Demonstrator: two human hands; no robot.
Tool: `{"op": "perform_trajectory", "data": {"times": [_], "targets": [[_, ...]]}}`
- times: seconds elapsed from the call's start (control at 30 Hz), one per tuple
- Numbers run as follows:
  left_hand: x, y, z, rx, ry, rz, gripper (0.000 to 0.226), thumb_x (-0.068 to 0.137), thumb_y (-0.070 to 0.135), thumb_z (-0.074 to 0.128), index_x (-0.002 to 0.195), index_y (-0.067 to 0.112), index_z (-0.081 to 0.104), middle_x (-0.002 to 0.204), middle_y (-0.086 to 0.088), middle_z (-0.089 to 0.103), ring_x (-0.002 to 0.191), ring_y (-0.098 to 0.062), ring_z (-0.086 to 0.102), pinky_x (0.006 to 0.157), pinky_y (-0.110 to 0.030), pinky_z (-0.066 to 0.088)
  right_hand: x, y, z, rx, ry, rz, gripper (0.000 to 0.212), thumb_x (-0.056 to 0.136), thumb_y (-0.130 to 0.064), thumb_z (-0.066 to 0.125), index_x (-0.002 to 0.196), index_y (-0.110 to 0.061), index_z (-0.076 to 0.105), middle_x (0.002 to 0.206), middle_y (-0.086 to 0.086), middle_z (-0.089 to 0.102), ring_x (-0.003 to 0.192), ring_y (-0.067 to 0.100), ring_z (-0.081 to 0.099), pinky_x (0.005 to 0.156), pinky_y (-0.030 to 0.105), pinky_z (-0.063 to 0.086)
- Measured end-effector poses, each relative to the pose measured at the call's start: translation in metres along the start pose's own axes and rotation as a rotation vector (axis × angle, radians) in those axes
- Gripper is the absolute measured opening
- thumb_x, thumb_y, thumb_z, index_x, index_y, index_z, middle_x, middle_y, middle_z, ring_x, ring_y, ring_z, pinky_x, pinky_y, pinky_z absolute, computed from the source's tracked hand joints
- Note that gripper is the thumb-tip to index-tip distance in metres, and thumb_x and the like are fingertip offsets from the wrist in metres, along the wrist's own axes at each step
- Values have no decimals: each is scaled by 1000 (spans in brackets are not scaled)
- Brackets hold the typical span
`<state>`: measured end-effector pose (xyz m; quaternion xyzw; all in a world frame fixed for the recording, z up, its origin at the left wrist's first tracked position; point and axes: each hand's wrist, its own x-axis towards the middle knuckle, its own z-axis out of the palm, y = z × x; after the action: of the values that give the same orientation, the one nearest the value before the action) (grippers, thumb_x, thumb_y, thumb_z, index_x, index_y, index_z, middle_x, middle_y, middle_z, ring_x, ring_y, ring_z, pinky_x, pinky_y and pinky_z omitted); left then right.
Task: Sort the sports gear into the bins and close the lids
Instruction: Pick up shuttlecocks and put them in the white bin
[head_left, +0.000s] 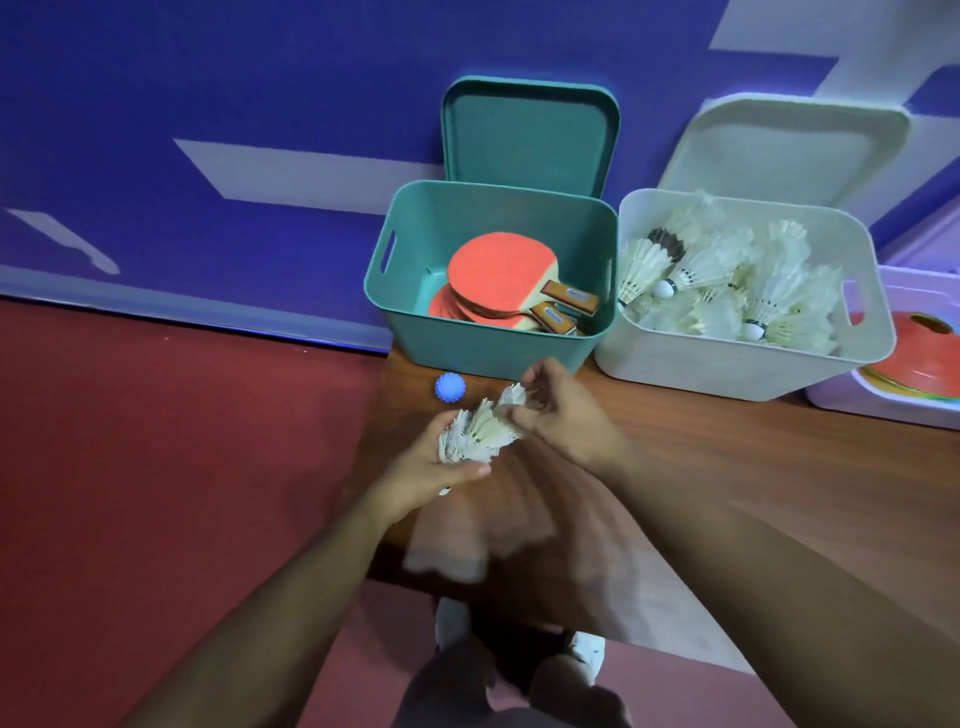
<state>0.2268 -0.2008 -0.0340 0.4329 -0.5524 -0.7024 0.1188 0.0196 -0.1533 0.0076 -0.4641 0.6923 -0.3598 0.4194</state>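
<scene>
Head camera: my left hand (436, 470) grips a stack of shuttlecocks (475, 434) above the table (727, 457), and my right hand (566, 415) pinches its far end. Behind stand the teal bin (467, 338) with paddles (493, 270) and the white bin (701, 364) of shuttlecocks, both open.

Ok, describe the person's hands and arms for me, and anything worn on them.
The left hand and right hand are bare: no gloves, and no rings that show. The left forearm and right forearm are bare too, with no sleeve, watch or band in view down to the frame edge.
</scene>
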Motion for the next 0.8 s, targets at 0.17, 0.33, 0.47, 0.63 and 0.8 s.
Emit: {"op": "perform_trajectory", "data": {"times": [0.17,0.33,0.47,0.63,0.8], "targets": [[0,-11,-38,28,40,48,61,78,-13,70,129,12,47,116,-1,63,100,-2,62,83,-16,47,13,-7,46,17,-67,-20,41,74,-43,80,102,-28,54,98,-6,67,81,5,62,80,31,53],[-1,-25,-77,23,113,47,53,78,-2,76,121,21,54,108,3,68,95,-4,63,81,-19,49,29,-24,71,128,-3,21,35,89,-43,66,118,-24,60,113,-9,66,101,-2,60,90,9,43],[1,-34,-104,0,173,26,57,77,0,77,124,22,54,109,3,69,95,-6,63,82,-22,48,53,-13,80,9,191,60,21,99,-30,52,106,-14,64,101,0,68,97,12,61,84,16,43],[6,-41,-128,-37,224,35,57,77,-4,76,124,20,53,110,2,68,97,-8,63,85,-25,48,85,26,95,-530,-103,44,53,90,-24,58,140,-26,44,123,12,50,115,32,54,104,35,42],[11,-45,-135,-67,230,44,57,77,-3,77,118,28,55,111,2,68,98,-7,63,87,-28,49,108,39,119,-658,-245,81,66,85,-25,62,147,-32,38,142,12,40,124,35,50,108,39,40]]}}
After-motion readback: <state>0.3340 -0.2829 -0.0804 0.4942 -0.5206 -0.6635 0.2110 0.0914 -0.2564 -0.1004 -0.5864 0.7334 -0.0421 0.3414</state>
